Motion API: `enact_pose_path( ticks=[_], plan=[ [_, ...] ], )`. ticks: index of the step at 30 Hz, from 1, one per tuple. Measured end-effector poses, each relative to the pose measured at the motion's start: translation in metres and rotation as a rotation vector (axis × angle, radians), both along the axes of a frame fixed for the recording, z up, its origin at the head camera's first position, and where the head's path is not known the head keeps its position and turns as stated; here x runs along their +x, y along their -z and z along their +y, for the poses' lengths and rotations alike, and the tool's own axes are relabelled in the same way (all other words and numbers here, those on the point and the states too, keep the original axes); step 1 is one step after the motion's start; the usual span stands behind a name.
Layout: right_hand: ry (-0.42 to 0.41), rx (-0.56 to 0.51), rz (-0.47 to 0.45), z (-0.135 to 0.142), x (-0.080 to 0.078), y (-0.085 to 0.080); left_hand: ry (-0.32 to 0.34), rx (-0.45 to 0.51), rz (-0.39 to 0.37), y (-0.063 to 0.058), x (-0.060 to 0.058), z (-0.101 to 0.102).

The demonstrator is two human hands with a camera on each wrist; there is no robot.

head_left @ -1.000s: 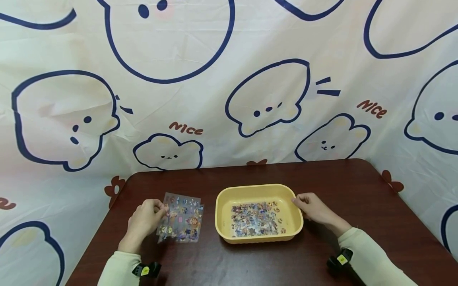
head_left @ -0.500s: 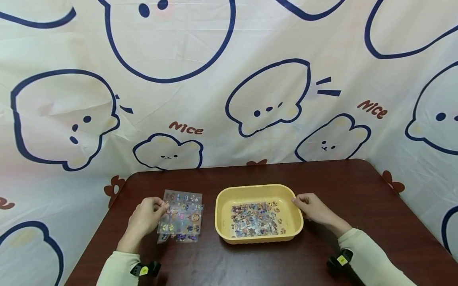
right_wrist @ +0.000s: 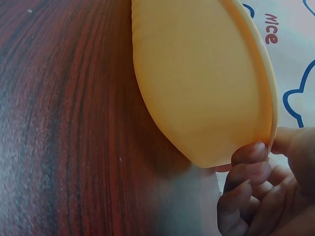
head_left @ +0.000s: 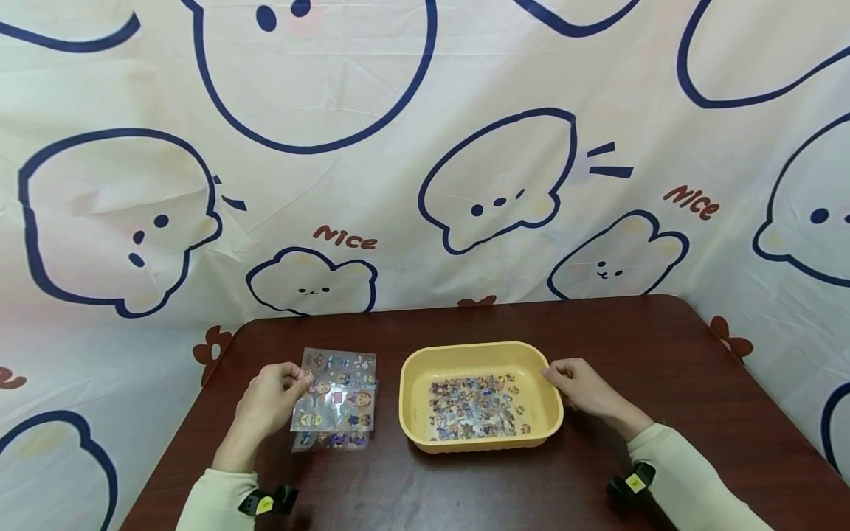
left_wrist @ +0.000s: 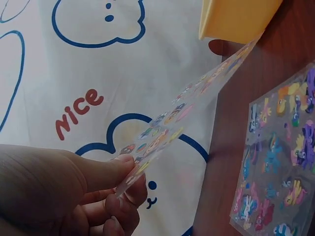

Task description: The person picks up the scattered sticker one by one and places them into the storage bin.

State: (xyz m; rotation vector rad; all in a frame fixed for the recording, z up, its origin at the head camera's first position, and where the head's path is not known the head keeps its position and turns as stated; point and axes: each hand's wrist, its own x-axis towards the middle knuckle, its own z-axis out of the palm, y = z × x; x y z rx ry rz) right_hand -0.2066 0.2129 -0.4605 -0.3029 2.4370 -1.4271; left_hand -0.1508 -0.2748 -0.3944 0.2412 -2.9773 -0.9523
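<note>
Between thumb and fingers my left hand [head_left: 268, 400] pinches the left edge of a clear sticker sheet [head_left: 335, 409] with small cartoon figures. In the left wrist view this sheet [left_wrist: 179, 110] slants up off the table, apart from a second sticker sheet [left_wrist: 275, 162] lying flat beneath. The lower sheet [head_left: 332, 441] shows only along its near edge in the head view. My right hand [head_left: 587, 387] pinches the right rim of a yellow plastic basin [head_left: 481, 445]. Inside the basin lie many small printed clear pieces [head_left: 474, 405]. In the right wrist view my fingers [right_wrist: 251, 172] curl against the basin wall [right_wrist: 202, 88].
Everything stands on a dark brown wooden table [head_left: 425, 490] with rounded far corners. A white cloth [head_left: 398, 192] with blue cartoon outlines hangs behind and at both sides. Black wrist cameras [head_left: 268, 501] sit on both wrists.
My left hand has shifted the pinched sheet slightly away, lifting it, so more of its far part and of the sheet beneath shows. The right hand and basin have not moved.
</note>
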Motion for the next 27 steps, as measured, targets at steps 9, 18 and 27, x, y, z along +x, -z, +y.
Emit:
enact_pose_path(
  ticks=[9,18,27],
  plan=[
    [-0.002,0.003,0.011,0.0,0.001,0.0,0.015,0.009,0.018,-0.004,0.001,0.0],
    [0.006,0.018,0.004,-0.001,0.0,-0.002,0.021,0.028,0.059,-0.008,0.001,0.002],
    [0.013,0.023,0.008,-0.001,0.0,-0.003,0.039,0.039,0.09,-0.014,0.001,0.004]
  ],
)
